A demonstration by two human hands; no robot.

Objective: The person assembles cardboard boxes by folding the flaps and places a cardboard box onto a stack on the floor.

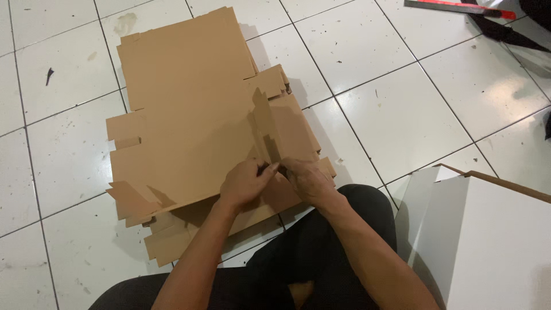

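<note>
White tiled floor under even indoor light

The floor (pixel 396 115) was laid with large glossy white tiles, set apart by thin dark grout lines that ran diagonally across the view. Small dark scuffs and specks marked several tiles, and a greyish smudge (pixel 125 24) sat near the upper edge. A long red and black straight bar (pixel 459 8) lay at the top right beside dark cloth (pixel 505 31). Soft shadows fell on the tiles, and no walls or windows showed.
</note>
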